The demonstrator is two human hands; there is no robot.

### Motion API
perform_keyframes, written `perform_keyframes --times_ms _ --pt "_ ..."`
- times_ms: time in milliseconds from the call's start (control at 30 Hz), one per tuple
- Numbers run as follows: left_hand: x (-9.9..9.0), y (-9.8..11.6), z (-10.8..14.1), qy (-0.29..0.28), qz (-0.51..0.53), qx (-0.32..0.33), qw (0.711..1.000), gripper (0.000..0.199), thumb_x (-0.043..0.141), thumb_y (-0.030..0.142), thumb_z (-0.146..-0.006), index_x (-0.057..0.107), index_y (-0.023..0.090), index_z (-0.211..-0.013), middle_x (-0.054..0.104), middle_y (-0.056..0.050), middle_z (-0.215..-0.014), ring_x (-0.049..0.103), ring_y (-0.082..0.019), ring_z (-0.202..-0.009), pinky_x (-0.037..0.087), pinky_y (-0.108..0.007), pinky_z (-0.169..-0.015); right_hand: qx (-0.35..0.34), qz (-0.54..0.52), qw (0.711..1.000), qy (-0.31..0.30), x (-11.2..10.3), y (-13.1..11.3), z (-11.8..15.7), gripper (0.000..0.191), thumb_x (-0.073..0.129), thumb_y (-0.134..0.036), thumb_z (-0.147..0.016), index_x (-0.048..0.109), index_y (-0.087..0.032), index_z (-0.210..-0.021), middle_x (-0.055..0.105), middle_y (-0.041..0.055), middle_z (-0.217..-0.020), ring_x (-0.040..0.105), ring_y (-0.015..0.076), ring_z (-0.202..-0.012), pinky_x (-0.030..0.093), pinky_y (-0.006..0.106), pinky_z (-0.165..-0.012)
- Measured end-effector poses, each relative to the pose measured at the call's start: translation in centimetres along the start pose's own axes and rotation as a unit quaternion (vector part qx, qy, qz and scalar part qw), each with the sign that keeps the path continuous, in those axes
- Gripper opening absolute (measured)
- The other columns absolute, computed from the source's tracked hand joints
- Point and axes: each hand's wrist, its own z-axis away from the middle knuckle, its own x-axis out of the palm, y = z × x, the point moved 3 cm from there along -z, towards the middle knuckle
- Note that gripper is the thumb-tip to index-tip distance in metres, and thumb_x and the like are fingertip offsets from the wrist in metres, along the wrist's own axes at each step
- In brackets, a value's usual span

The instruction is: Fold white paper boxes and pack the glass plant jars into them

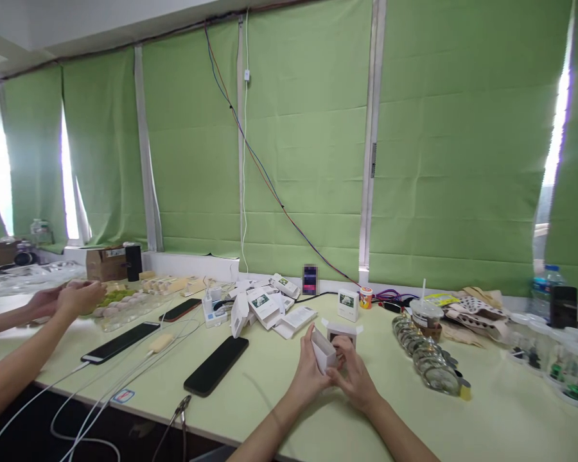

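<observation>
A small white box (323, 351) is held upright between my two hands, just above the table. My left hand (309, 372) is wrapped round its left side. The fingers of my right hand (354, 378) are bent and pressed at the box's right edge. Just behind my hands stands an open white box (343, 331) with flaps spread and a dark inside, partly hidden by my right fingers. Further back a closed white box (348, 305) with a picture on its front stands upright. Several flattened or loose white boxes (264, 307) lie piled to the left.
A black phone (216, 366), another phone (120, 343) and white cables lie left. Another person's hands (79, 298) are at the far left. Stacked round metal-rimmed pieces (426, 356), a lidded cup (424, 314) and clear jars (575, 369) stand right.
</observation>
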Motion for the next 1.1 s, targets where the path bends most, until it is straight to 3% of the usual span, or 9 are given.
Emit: perform_keyframes --times_ms 200,267,367,500,633,833,967,1100 --pt "0.2 0.5 0.1 -0.018 -0.077 0.047 0.996 0.101 0.076 0.028 -0.061 0.014 0.025 -0.141 0.028 -0.011 -0.137 0.032 -0.03 -0.129 0.027 -0.046 -0.109 -0.041 0.062 0.996 0.051 -0.6 -0.5 -0.2 0.034 0.042 -0.024 -0.09 0.037 -0.025 -0.124 0.049 0.011 -0.119 0.058 0.0194 -0.089 0.051 0.033 -0.075" --pt "0.1 0.7 0.1 -0.031 -0.083 0.055 0.994 0.095 0.073 0.032 -0.067 0.014 0.025 -0.14 0.028 -0.011 -0.137 0.031 -0.029 -0.13 0.024 -0.045 -0.11 -0.029 0.068 0.997 0.038 -0.8 -0.5 -0.4 0.032 0.038 -0.022 -0.091 0.041 -0.026 -0.123 0.05 0.0094 -0.117 0.056 0.0205 -0.099 0.049 0.034 -0.083" --pt "-0.1 0.8 0.2 -0.057 -0.047 0.056 0.996 0.084 0.068 0.034 -0.074 0.013 0.025 -0.137 0.036 -0.01 -0.129 0.044 -0.026 -0.118 0.032 -0.044 -0.105 -0.003 0.063 0.998 0.01 -1.0 -0.6 -0.7 0.026 0.034 -0.023 -0.093 0.05 -0.026 -0.114 0.051 0.0077 -0.112 0.053 0.0207 -0.106 0.046 0.035 -0.089" --pt "-0.6 0.8 0.2 -0.028 0.001 0.055 0.998 0.051 0.058 0.038 -0.082 0.027 0.027 -0.121 0.04 -0.007 -0.121 0.054 -0.021 -0.098 0.044 -0.037 -0.088 0.017 0.043 0.999 -0.004 -1.0 -0.7 -0.8 0.019 0.037 -0.028 -0.094 0.055 -0.024 -0.097 0.053 0.0059 -0.101 0.055 0.0203 -0.098 0.047 0.033 -0.085" --pt "-0.7 1.2 0.3 -0.019 0.01 0.068 0.997 0.037 0.059 0.037 -0.082 0.038 0.026 -0.111 0.045 -0.005 -0.115 0.054 -0.02 -0.099 0.045 -0.034 -0.085 0.023 0.027 0.999 -0.01 -0.7 -0.4 -0.6 0.015 0.042 -0.032 -0.092 0.053 -0.023 -0.096 0.055 0.006 -0.101 0.055 0.0209 -0.099 0.046 0.034 -0.086" --pt "-0.3 1.6 0.4 -0.047 0.011 0.022 0.999 0.051 0.068 0.033 -0.074 0.039 0.025 -0.115 0.052 -0.004 -0.109 0.054 -0.021 -0.096 0.046 -0.034 -0.084 0.055 0.017 0.998 -0.007 -0.5 0.8 -0.1 0.046 0.049 -0.035 -0.088 0.034 -0.022 -0.129 0.051 0.0095 -0.125 0.053 0.0218 -0.112 0.045 0.033 -0.093" --pt "-0.2 1.3 0.5 -0.048 0.035 0.013 0.998 0.064 0.076 0.027 -0.062 0.039 0.026 -0.114 0.052 -0.004 -0.11 0.055 -0.022 -0.095 0.046 -0.034 -0.084 0.035 0.04 0.998 -0.017 -0.4 0.7 -0.1 0.052 0.05 -0.034 -0.088 0.031 -0.024 -0.136 0.047 0.0093 -0.133 0.045 0.0235 -0.123 0.04 0.035 -0.1" --pt "-0.2 1.4 0.5 -0.053 0.03 0.015 0.998 0.07 0.078 0.022 -0.059 0.039 0.026 -0.116 0.05 -0.005 -0.117 0.053 -0.023 -0.1 0.045 -0.033 -0.087 0.031 0.05 0.998 -0.036 -0.5 0.4 -0.2 0.051 0.048 -0.035 -0.089 0.035 -0.026 -0.137 0.048 0.0091 -0.132 0.046 0.0248 -0.122 0.041 0.036 -0.099"
